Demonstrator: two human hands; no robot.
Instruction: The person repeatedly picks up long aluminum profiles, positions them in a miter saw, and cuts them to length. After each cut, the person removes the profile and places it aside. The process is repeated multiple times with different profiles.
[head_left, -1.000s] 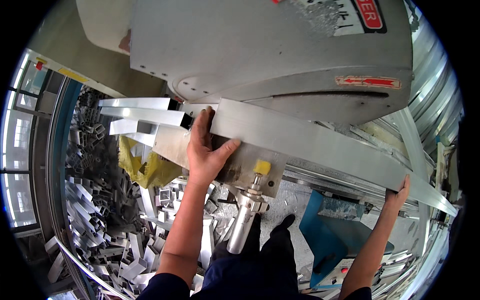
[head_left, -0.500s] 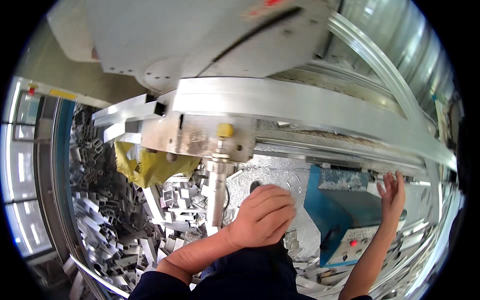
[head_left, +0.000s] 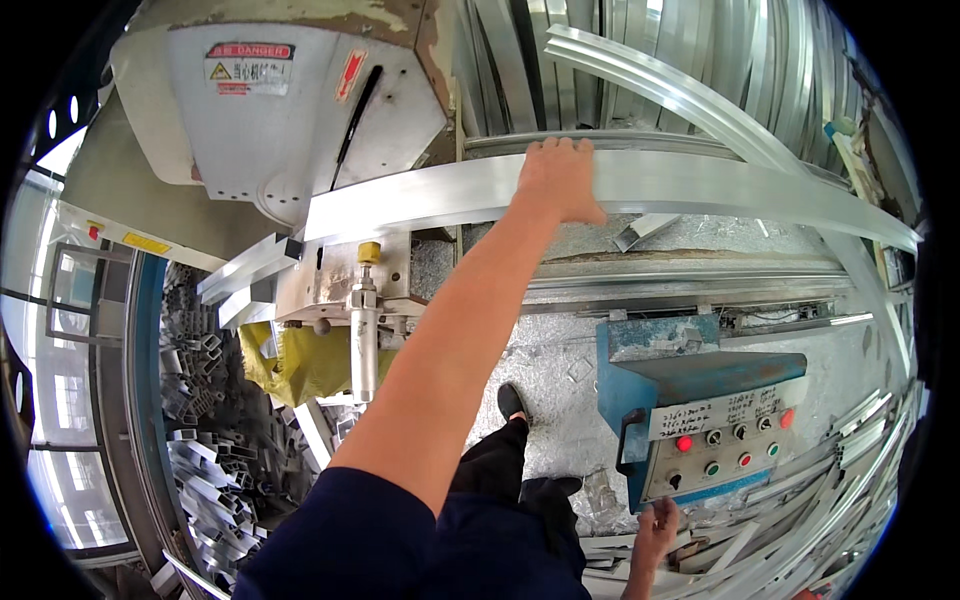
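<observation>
A long, wide silver aluminium profile [head_left: 720,185] lies across the saw's bed. My left hand [head_left: 560,180] grips it from above, fingers over the far edge and thumb at the near edge. Just below the blue control panel's [head_left: 700,375] lower left corner is my right hand [head_left: 655,528], with loosely curled fingers, a little apart and holding nothing visible. Its fingertips are close to a black switch [head_left: 675,482]. The profile's left end reaches the grey saw housing [head_left: 270,110], beside short cut pieces [head_left: 245,270].
A metal cylinder [head_left: 365,340] with a yellow cap stands before the saw. Yellow sacking [head_left: 300,365] hangs under the bed. Heaped offcuts [head_left: 205,470] cover the floor at left. Another long profile [head_left: 680,95] crosses at the upper right, and a short offcut [head_left: 645,230] lies on the bed.
My left hand has reached forward onto the profile and taken hold of it. My right hand has come down and back from above the panel to its lower corner.
</observation>
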